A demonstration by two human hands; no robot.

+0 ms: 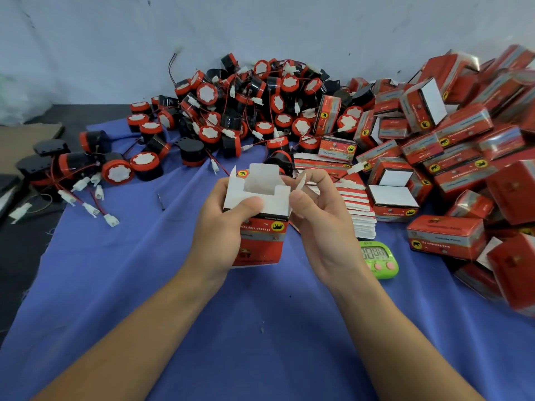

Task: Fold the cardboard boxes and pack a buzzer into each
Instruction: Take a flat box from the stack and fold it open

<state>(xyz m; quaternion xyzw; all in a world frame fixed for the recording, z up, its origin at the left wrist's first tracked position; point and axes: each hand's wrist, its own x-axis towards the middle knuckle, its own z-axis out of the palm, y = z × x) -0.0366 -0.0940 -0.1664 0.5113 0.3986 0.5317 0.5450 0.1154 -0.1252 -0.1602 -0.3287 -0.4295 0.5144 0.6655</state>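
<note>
Head cam: both hands are up over the middle of the blue cloth (260, 328) with one red cardboard box (262, 227) between them, open end up, white flaps sticking out. The left hand (220, 227) is wrapped around the box's left side, thumb pressed on the near flap. The right hand (321, 224) has its fingers curled, pinching the side flap on the right. The buzzers (240, 111) are heaped along the cloth's far edge, wires trailing toward the left edge. The folded boxes (451, 146) are piled up along the right edge, with a flat stack (357, 209) just beside the right hand and a green timer (379, 257) near that wrist.
</note>
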